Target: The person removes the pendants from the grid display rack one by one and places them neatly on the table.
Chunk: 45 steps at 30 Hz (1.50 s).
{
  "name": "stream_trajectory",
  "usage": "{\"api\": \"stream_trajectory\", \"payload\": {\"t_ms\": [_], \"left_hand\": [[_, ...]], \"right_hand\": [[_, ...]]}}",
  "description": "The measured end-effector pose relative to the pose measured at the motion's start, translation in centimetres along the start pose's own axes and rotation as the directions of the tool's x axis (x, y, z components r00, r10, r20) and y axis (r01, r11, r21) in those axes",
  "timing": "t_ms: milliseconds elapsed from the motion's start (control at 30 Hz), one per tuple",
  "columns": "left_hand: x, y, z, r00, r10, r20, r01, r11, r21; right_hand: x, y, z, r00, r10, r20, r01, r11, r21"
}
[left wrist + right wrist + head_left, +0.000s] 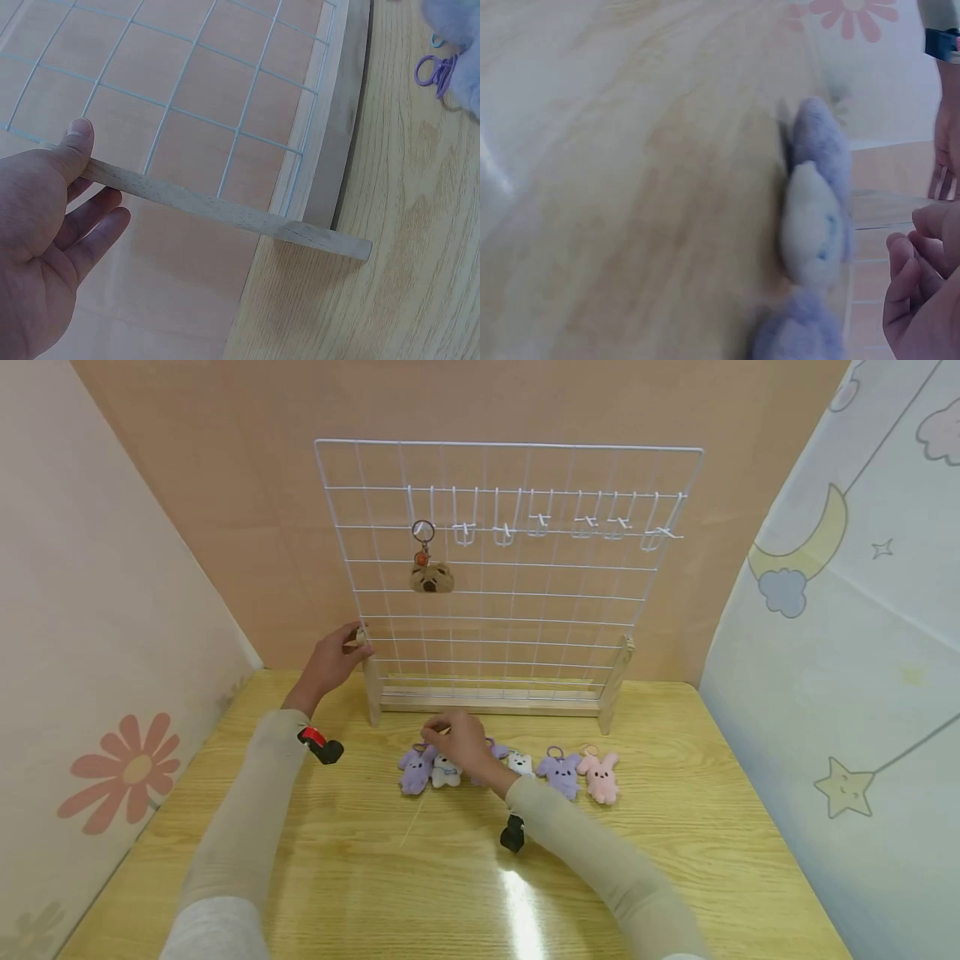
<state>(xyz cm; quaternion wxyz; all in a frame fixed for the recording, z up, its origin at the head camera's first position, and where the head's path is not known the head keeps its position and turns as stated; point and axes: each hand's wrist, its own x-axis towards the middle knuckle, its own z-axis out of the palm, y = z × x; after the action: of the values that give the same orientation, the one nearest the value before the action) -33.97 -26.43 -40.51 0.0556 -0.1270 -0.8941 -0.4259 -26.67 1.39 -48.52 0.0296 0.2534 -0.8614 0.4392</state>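
Note:
A white wire grid rack point(510, 560) stands in wooden legs at the back of the table. My left hand point(335, 657) grips the top of its left wooden leg point(187, 199), thumb on the near face and fingers behind. Over the row of plush keychains hovers my right hand point(461, 742), fingers loosely curled, with nothing visible between thumb and fingertips point(906, 255). Closest to it are a purple plush keychain point(415, 772) and a white plush keychain point(446, 772) with a blue bow. The hand partly hides another purple one.
A brown animal-head keychain point(431, 578) hangs from the leftmost of several white hooks point(503, 533). Farther right lie a white plush point(520, 763), a purple plush point(560, 777) and a pink plush point(601, 778). Printed wall sheets flank the wooden table point(360, 877).

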Motion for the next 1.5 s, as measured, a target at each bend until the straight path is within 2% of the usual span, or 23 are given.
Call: {"api": "stream_trajectory", "payload": {"t_ms": [233, 367, 633, 1000, 1233, 1500], "left_hand": [[-0.1, 0.1, -0.1, 1.0, 0.008, 0.0, -0.008, 1.0, -0.002], [-0.1, 0.1, -0.2, 1.0, 0.007, 0.002, -0.007, 1.0, -0.002], [0.0, 0.0, -0.2, 1.0, 0.006, 0.004, -0.006, 1.0, -0.008], [0.3, -0.1, 0.0, 1.0, 0.002, 0.002, -0.002, 1.0, -0.007], [0.6, -0.3, 0.0, 1.0, -0.004, 0.007, 0.004, 1.0, -0.011], [0.4, -0.3, 0.1, 1.0, 0.006, -0.001, -0.006, 1.0, -0.014]], "right_hand": [[-0.1, -1.6, -2.5, 0.999, 0.005, 0.039, -0.007, 0.999, 0.042], [-0.1, -2.7, -3.8, 0.999, -0.038, 0.024, 0.037, 0.998, 0.041], [0.5, -5.2, -6.8, 0.997, -0.057, -0.054, 0.061, 0.996, 0.063], [2.5, -7.9, -10.4, 0.982, -0.115, -0.151, 0.124, 0.991, 0.051], [4.3, -9.7, -12.3, 0.959, -0.153, -0.24, 0.168, 0.985, 0.043], [6.0, -11.2, -13.9, 0.934, -0.157, -0.321, 0.187, 0.98, 0.066]]}}
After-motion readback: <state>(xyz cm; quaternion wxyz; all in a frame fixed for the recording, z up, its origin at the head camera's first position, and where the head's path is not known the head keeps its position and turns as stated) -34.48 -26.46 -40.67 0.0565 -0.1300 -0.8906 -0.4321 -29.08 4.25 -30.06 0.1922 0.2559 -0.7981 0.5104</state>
